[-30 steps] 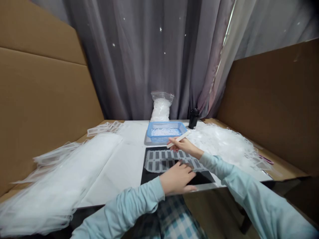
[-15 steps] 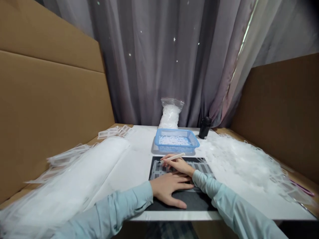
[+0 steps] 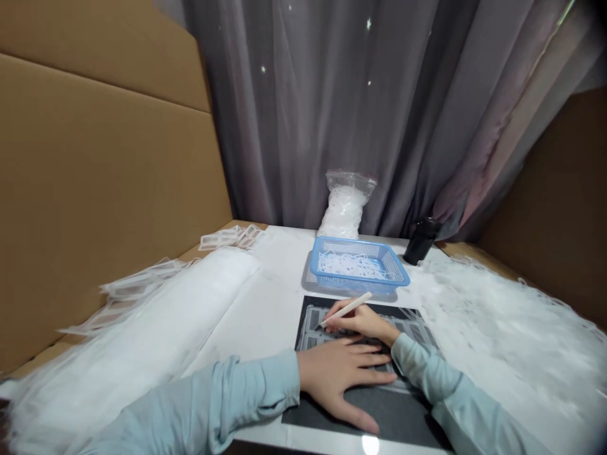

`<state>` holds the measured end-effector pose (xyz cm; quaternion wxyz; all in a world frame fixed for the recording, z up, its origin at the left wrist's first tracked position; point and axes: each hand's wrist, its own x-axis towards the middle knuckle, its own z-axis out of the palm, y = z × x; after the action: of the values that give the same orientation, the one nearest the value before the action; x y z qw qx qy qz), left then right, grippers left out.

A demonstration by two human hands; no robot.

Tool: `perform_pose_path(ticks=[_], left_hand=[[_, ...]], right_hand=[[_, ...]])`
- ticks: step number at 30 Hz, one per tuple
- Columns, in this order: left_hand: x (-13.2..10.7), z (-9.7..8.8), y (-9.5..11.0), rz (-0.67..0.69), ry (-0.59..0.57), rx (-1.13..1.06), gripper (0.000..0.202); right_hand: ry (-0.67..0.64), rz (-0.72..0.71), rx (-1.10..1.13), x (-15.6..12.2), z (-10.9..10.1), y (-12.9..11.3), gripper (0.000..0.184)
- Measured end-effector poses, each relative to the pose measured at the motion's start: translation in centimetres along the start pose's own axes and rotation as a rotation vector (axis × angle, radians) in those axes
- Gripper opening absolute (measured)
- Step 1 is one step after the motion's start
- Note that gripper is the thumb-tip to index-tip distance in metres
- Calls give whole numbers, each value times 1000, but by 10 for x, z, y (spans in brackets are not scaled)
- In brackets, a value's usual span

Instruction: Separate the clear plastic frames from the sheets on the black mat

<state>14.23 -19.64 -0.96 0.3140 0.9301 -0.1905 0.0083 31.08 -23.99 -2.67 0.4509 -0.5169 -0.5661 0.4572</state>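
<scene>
My left hand lies flat with fingers spread on a clear plastic sheet with rectangular cells, on a black mat. Just beyond it, my right hand grips a white pen-shaped tool the way one holds a pencil. The tool's thin dark tip points down at the sheet's left part; whether it touches cannot be made out. Both hands cover much of the sheet's middle.
Behind the mat stands a blue basket of thin white strips, with a zip bag beyond it. A black bottle is at its right. Clear plastic sheets are stacked left; a translucent plastic heap lies right. Cardboard walls flank the table.
The camera view has shifted, so everything sits differently in frame. The tool's tip has moved nearer me along the sheet's left part. My left hand still lies flat.
</scene>
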Motion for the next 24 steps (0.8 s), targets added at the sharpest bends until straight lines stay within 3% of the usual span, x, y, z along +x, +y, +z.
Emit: perform_pose_path(ticks=[15, 20, 24], left_hand=[[1, 2, -2, 11, 21, 28, 77], [1, 2, -3, -6, 4, 10, 78], [1, 4, -5, -1, 11, 1, 80]], right_hand=[[16, -18, -96, -6, 3, -2, 31], [15, -126, -228, -8, 6, -4, 24], [17, -300, -392, -13, 11, -12, 21]])
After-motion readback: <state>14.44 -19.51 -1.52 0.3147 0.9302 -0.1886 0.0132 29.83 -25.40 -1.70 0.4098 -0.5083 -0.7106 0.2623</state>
